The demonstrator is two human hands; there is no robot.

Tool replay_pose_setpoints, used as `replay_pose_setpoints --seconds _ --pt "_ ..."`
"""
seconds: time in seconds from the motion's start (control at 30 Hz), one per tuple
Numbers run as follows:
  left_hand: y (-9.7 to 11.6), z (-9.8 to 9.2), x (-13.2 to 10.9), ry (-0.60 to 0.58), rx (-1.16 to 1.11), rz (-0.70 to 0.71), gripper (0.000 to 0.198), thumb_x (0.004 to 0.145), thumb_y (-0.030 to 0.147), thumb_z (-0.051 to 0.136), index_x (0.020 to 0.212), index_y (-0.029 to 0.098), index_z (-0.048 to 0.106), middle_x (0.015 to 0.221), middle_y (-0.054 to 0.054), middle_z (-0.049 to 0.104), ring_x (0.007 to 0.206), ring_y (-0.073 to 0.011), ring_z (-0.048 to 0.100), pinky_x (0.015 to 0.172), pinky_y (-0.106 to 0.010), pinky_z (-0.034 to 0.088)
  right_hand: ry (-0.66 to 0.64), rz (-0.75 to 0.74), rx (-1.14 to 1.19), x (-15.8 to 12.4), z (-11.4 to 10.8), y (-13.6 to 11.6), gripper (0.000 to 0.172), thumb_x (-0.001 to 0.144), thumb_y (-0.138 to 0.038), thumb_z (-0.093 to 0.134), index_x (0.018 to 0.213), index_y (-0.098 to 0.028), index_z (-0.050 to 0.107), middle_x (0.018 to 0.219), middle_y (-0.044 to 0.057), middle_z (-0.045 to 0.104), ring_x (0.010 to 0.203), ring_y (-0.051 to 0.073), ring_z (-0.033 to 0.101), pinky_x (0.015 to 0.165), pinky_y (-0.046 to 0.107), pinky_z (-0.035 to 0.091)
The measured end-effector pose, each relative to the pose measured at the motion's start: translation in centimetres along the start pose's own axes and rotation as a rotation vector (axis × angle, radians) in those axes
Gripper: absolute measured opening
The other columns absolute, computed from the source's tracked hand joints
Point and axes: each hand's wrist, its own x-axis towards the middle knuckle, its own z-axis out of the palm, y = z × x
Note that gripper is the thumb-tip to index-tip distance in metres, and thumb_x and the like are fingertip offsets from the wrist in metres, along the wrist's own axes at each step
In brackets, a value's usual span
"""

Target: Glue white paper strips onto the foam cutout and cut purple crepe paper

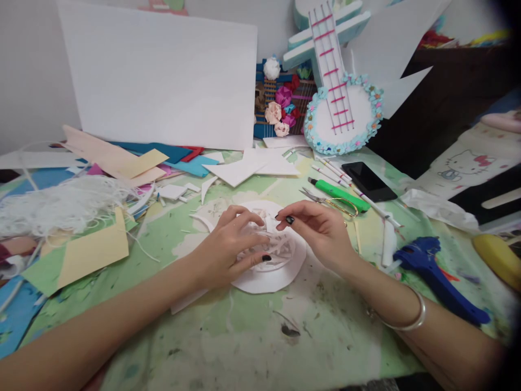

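Observation:
A white round disc (pixel 266 283), cut from board or foam sheet, lies on the table in front of me. Thin white strips (pixel 281 247) are heaped on it inside a raised ring. My left hand (pixel 228 244) reaches over the disc's left side, fingers spread and the tips at the strips; it grips nothing that I can see. Above the disc's right edge, my right hand (pixel 323 231) has its thumb and fingertips drawn together in a pinch. Whatever may be between those fingertips is too small to make out.
Gold-handled scissors (pixel 331 202), a green cutter (pixel 340 195), a phone (pixel 368 181) and a blue glue gun (pixel 437 277) lie to the right. Tangled white cord (pixel 61 203) and coloured sheets (pixel 95 258) crowd the left. A decorated model instrument (pixel 340 108) and white board (pixel 163 76) stand behind.

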Motion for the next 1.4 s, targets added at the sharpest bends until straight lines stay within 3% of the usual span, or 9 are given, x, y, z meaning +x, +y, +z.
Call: replay_pose_setpoints --seconds 0.13,0.33,0.53,0.7,0.77,0.9,1.0,1.13,1.4 --pt "0.0 -0.1 0.1 0.047 -0.078 -0.026 0.02 0.088 0.026 0.053 0.102 0.024 0.068 0.113 -0.009 0.057 0.106 -0.0242 0.041 0.095 -0.045 0.037 0.053 -0.039 0.033 0.1 -0.4 -0.3 0.011 0.082 -0.019 0.057 0.086 -0.017 0.066 0.082 0.004 0.068 0.071 0.014 0.064 0.07 0.03 0.053" --pt "-0.1 -0.5 0.3 0.142 -0.213 -0.088 0.02 0.089 0.024 0.051 0.094 0.024 0.07 0.105 -0.007 0.061 0.102 -0.0211 0.047 0.091 -0.04 0.04 0.069 -0.061 -0.128 0.1 -0.6 0.2 0.011 0.077 -0.014 0.06 0.083 -0.018 0.068 0.081 0.004 0.069 0.074 0.015 0.062 0.07 0.03 0.05" --pt "-0.3 -0.4 0.3 0.117 -0.199 -0.088 0.02 0.09 0.025 0.051 0.092 0.023 0.071 0.108 -0.007 0.062 0.103 -0.0212 0.049 0.092 -0.04 0.04 -0.085 -0.073 -0.321 -0.1 -0.1 0.4 0.02 0.077 -0.007 0.055 0.085 -0.019 0.069 0.079 0.001 0.07 0.074 0.013 0.062 0.068 0.026 0.047" --pt "-0.5 -1.6 0.4 0.185 -0.157 -0.104 0.02 0.089 0.022 0.051 0.097 0.023 0.069 0.104 -0.006 0.064 0.1 -0.019 0.055 0.089 -0.035 0.043 -0.072 -0.127 -0.345 -0.1 -0.6 -0.1 0.015 0.079 -0.011 0.057 0.087 -0.018 0.068 0.079 0.002 0.067 0.072 0.012 0.06 0.066 0.026 0.045" --pt "-0.9 -2.5 0.2 0.198 -0.111 -0.127 0.019 0.089 0.022 0.051 0.097 0.023 0.069 0.103 -0.006 0.065 0.098 -0.0183 0.057 0.085 -0.033 0.046 -0.185 -0.161 -0.338 -0.3 -1.0 -0.7 0.013 0.079 -0.011 0.059 0.086 -0.018 0.068 0.078 0.002 0.066 0.069 0.012 0.057 0.064 0.025 0.044" --pt "-2.6 -4.1 -0.9 0.167 0.032 -0.156 0.022 0.088 0.02 0.048 0.098 0.024 0.068 0.104 -0.005 0.065 0.097 -0.0189 0.059 0.08 -0.031 0.047 -0.717 -0.285 -0.407 -0.9 -1.1 -2.3 0.013 0.079 -0.007 0.058 0.082 -0.017 0.066 0.078 0.004 0.063 0.075 0.013 0.053 0.068 0.026 0.042" --pt "-4.2 -4.4 -2.6 0.098 0.101 -0.139 0.026 0.089 0.016 0.044 0.096 0.024 0.068 0.102 -0.005 0.066 0.094 -0.0188 0.059 0.079 -0.031 0.047 -0.945 -0.388 -0.589 -1.4 -0.3 -2.9 0.011 0.081 -0.009 0.056 0.078 -0.016 0.065 0.078 0.006 0.059 0.079 0.016 0.048 0.068 0.029 0.038" --pt "-5.8 -3.9 -4.6 -0.008 0.135 -0.112 0.029 0.088 0.014 0.043 0.1 0.023 0.067 0.103 -0.006 0.065 0.095 -0.0194 0.057 0.082 -0.033 0.046 -1.035 -0.451 -0.732 -1.9 0.9 -2.8 0.015 0.086 -0.012 0.053 0.073 -0.015 0.061 0.077 0.005 0.056 0.081 0.016 0.043 0.068 0.029 0.035" --pt "-6.5 -3.1 -5.1 -0.09 0.158 -0.094 0.03 0.089 0.014 0.04 0.103 0.021 0.066 0.106 -0.009 0.063 0.099 -0.0216 0.052 0.089 -0.039 0.043 -1.007 -0.51 -0.88 -2.5 1.3 -2.6 0.016 0.089 -0.012 0.048 0.075 -0.015 0.055 0.079 0.006 0.054 0.082 0.018 0.042 0.072 0.032 0.036"
